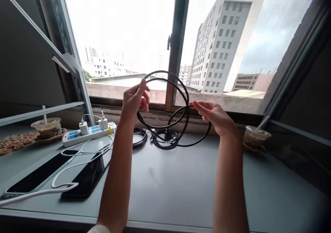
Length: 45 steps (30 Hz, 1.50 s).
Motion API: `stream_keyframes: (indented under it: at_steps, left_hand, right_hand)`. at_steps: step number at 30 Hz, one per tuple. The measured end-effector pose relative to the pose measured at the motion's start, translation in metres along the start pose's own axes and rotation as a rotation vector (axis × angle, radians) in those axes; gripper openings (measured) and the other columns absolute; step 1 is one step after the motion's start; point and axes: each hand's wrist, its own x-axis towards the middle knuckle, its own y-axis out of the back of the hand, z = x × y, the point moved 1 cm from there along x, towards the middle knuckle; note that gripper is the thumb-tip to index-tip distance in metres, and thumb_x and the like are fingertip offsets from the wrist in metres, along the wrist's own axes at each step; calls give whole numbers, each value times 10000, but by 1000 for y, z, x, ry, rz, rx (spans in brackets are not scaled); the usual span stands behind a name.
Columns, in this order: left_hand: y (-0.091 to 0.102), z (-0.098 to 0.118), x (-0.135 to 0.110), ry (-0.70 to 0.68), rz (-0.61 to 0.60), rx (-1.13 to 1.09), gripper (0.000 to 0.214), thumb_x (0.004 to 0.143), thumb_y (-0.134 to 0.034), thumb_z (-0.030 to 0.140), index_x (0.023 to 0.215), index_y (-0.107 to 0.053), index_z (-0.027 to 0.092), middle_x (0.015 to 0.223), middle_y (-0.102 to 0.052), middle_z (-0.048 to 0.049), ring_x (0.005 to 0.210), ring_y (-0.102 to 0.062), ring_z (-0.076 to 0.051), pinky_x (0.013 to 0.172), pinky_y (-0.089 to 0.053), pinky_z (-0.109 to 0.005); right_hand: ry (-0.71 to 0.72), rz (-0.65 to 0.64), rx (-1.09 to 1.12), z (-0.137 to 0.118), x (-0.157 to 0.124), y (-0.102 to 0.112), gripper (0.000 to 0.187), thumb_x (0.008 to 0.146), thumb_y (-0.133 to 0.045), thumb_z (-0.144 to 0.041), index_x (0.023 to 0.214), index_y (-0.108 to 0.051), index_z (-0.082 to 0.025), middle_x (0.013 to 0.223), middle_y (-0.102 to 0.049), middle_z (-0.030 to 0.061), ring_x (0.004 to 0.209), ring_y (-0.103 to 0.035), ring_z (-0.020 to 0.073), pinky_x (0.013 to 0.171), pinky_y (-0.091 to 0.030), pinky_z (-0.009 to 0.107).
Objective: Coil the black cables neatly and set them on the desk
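A black cable (186,98) hangs in loose loops between my two hands, above the far part of the desk. My left hand (137,98) pinches the loops on their left side between thumb and fingers. On the right, the thumb and fingertips of my right hand (213,114) close on a strand of the same cable. One length curves down from the right hand toward the desk. A black connector (168,135) shows below the loops, beside a coiled black cable (165,145). Behind my left wrist lies another black coil (139,141), partly hidden.
Two phones (88,178) lie at the left under white charging cables (62,167). A white power strip (89,133) with two chargers stands behind them. Drink cups stand at the left (49,128) and right (256,137). A window (181,47) rises behind the desk.
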Motion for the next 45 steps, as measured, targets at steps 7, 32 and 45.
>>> stream_keyframes:
  at_steps: [7, 32, 45]
  left_hand:
    - [36, 2, 8, 54, 240, -295, 348, 716, -581, 491, 611, -377, 230, 371, -237, 96, 300, -182, -26, 335, -139, -230]
    - [-1, 24, -15, -148, 166, 17, 405, 796, -478, 427, 462, -485, 197, 277, -293, 68, 244, -224, -41, 319, -110, -265]
    - [7, 28, -15, -164, 222, -11, 417, 798, -496, 367, 430, -433, 183, 309, -330, 64, 255, -259, -19, 313, -127, -248]
  right_hand:
    - [-135, 313, 31, 46, 10, 38, 451, 660, -588, -591, 811, -660, -172, 727, -650, 62, 611, -540, 125, 402, -348, 194]
    - [82, -460, -249, 7, -7, -2, 371, 710, -621, -240, 1077, -598, -187, 1023, -618, 79, 979, -574, 218, 839, -495, 378]
    - [-214, -552, -415, 24, 3, 2, 297, 803, -474, -279, 1060, -582, -177, 1044, -627, 90, 1022, -557, 219, 864, -442, 381]
